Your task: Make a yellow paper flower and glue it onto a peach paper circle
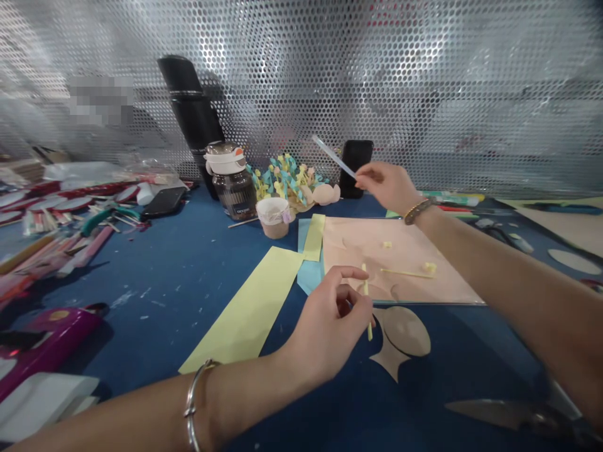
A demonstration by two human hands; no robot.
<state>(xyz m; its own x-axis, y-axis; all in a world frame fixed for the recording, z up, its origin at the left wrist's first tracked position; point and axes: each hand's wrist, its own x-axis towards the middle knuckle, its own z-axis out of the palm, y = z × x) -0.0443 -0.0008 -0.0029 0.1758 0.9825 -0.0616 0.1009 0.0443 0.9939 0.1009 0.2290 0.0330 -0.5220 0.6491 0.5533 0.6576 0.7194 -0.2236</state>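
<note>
I can see the left hand [330, 323] at six o'clock, pinching a thin yellow paper strip [366, 301] upright. The right hand [389, 187], at one o'clock, holds up a pale blue strip [334, 157] just in front of a phone [355, 166]. A pink paper sheet [400, 260] lies between them, dotted with yellow scraps [428, 268]. A wide yellow strip [245, 307] sits at eight o'clock, scissors [513, 414] at four, and a bottle [230, 182] at eleven.

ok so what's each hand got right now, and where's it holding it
The left hand pinches a thin yellow paper strip near its middle, between thumb and fingers. The right hand holds a narrow pale blue strip by its lower end.
</note>
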